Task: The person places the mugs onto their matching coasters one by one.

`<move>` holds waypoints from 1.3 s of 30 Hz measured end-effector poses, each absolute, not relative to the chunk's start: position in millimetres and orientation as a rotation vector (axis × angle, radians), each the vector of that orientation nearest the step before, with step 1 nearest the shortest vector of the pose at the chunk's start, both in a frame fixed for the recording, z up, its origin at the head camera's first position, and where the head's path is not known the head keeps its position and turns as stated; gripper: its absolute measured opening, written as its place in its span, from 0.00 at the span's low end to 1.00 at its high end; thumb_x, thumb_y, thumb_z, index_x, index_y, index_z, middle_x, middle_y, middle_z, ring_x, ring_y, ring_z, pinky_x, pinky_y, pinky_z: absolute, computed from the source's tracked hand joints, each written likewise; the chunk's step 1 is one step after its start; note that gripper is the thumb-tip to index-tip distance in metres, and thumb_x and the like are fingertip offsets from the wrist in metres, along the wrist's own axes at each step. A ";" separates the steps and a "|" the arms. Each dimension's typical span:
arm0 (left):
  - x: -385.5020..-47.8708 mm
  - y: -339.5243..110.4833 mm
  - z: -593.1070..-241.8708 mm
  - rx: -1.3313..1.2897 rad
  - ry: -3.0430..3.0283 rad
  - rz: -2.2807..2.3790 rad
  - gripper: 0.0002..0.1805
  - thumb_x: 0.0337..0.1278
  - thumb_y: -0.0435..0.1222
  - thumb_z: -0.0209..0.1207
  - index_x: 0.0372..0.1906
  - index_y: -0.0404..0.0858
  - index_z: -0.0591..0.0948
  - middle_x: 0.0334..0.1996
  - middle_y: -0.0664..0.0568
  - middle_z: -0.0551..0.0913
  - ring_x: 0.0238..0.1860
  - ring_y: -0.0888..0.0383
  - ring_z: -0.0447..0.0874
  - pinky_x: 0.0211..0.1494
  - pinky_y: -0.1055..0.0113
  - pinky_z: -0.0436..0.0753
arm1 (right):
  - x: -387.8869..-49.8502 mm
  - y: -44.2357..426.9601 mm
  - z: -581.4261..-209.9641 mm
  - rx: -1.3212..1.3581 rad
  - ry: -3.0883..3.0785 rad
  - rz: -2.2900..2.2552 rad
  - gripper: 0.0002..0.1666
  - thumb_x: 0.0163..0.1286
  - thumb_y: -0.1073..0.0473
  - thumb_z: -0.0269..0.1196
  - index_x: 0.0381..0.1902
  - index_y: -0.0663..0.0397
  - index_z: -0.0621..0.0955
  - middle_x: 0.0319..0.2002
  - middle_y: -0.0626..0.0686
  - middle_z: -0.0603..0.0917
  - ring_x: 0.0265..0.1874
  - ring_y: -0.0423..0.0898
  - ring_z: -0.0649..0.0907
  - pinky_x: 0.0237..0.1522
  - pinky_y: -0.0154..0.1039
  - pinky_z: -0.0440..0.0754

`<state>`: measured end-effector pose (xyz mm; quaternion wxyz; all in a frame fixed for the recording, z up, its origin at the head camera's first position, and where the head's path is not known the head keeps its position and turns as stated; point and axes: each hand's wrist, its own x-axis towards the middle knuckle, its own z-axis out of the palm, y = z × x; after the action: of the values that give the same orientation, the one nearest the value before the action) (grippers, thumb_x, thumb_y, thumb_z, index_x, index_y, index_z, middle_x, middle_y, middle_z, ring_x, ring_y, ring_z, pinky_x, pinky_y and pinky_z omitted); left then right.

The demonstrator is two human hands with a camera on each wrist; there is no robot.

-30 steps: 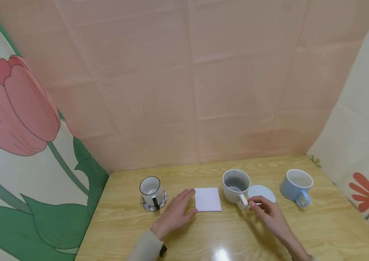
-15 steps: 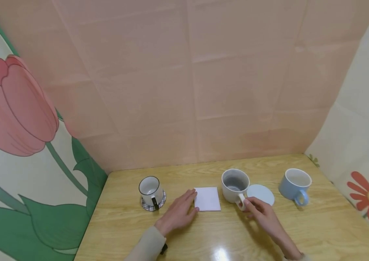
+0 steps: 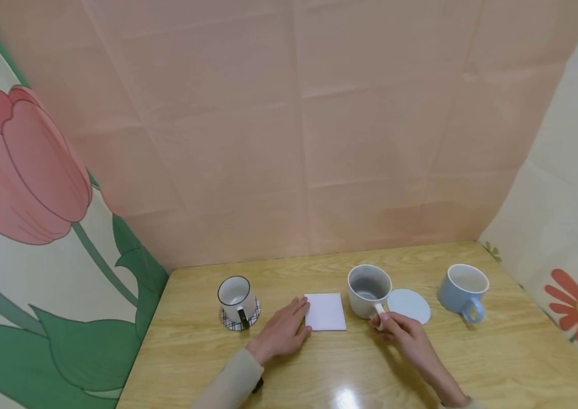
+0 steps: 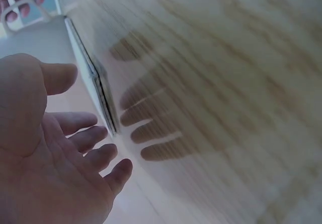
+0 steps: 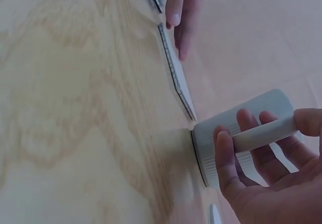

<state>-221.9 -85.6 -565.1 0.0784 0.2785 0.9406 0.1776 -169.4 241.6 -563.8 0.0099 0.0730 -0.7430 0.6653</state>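
A white ribbed mug [image 3: 365, 304] stands upright on the table, its handle toward me. My right hand [image 3: 414, 341] holds that handle; in the right wrist view the fingers are curled round the handle [image 5: 264, 135], the thumb at its upper end. A white square coaster [image 3: 326, 312] lies flat left of the mug. My left hand [image 3: 280, 330] is by the coaster's left edge, fingers extended and thumb at its near left corner. In the left wrist view the fingertips come close to the coaster's edge [image 4: 93, 78]; whether they press on it I cannot tell.
A light blue round coaster [image 3: 411, 307] lies right of the white mug. Farther right stands a blue mug [image 3: 460, 295]. At the left, a black-handled white mug [image 3: 234, 295] stands on a checked round coaster [image 3: 229, 324]. A pink-covered wall [image 3: 309, 170] rises behind the wooden table [image 3: 192, 352].
My right hand has moved left slightly and taken hold of the white mug's handle. My left hand has come closer to the square coaster's edge. Mugs and coasters stay in place.
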 end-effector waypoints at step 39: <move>-235.9 -87.4 -565.9 0.764 2.786 0.481 0.35 0.83 0.50 0.53 0.85 0.44 0.62 0.87 0.54 0.56 0.86 0.51 0.56 0.86 0.46 0.63 | -178.0 237.7 -563.1 0.359 -2.264 2.276 0.30 0.91 0.58 0.42 0.41 0.86 0.76 0.36 0.55 0.87 0.40 0.45 0.90 0.47 0.35 0.90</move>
<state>-235.9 -87.4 -565.9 0.1065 0.2593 0.9459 0.1633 -178.0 237.7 -563.1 -0.0444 0.1112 -0.7002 0.7038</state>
